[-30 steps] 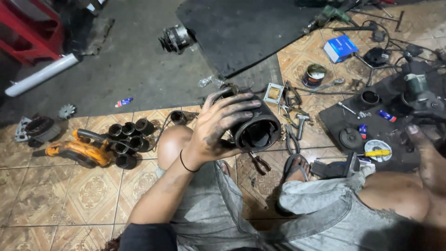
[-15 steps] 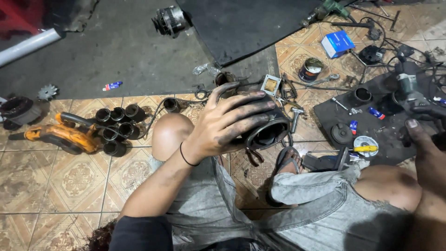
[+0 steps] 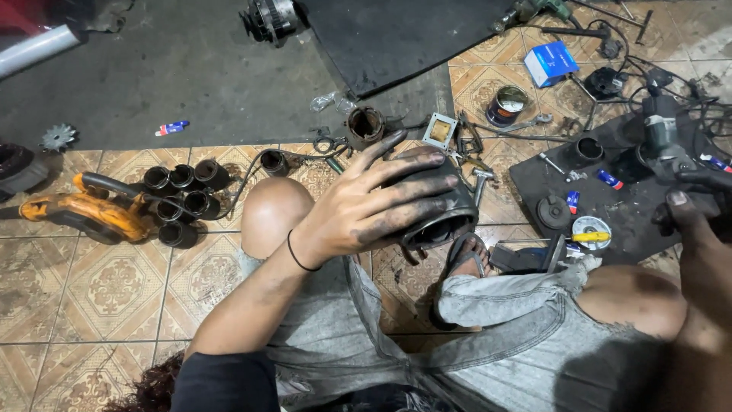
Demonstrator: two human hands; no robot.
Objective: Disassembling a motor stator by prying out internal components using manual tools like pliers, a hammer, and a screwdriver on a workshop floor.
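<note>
1. We sat on a patterned tile floor point(image 3: 91, 282), with a dark mat point(image 3: 191, 69) spread beyond our knees and a second black mat point(image 3: 633, 221) to the right.
2. Our left hand point(image 3: 366, 202) lay over a dark round housing point(image 3: 442, 214), its sooty fingers point(image 3: 412, 164) spread and curled across the top, gripping it.
3. The housing sat between our knees, just above a sandal point(image 3: 465, 255), with its open mouth tilted towards us.
4. Our right hand point(image 3: 690, 217) was at the right edge of the view, beside a grey power tool point(image 3: 662, 133) standing on the black mat; we could not tell whether it was open or closed.
5. To the left, a cluster of black sockets point(image 3: 183, 202) stood upright, touching an orange tool point(image 3: 84, 214).
6. A small gear point(image 3: 58, 137) lay well apart from them on the dark mat.
7. An alternator point(image 3: 267, 19) rested at the top of the view, on the dark mat.
8. Behind the housing sat a rusty ring part point(image 3: 364, 126) and a small square frame point(image 3: 440, 130).
9. A blue box point(image 3: 550, 62) and an open tin point(image 3: 505, 105) lay on the tiles near each other.
10. On the black mat, a round disc point(image 3: 589, 229) lay near small tubes point(image 3: 608, 179).
</note>
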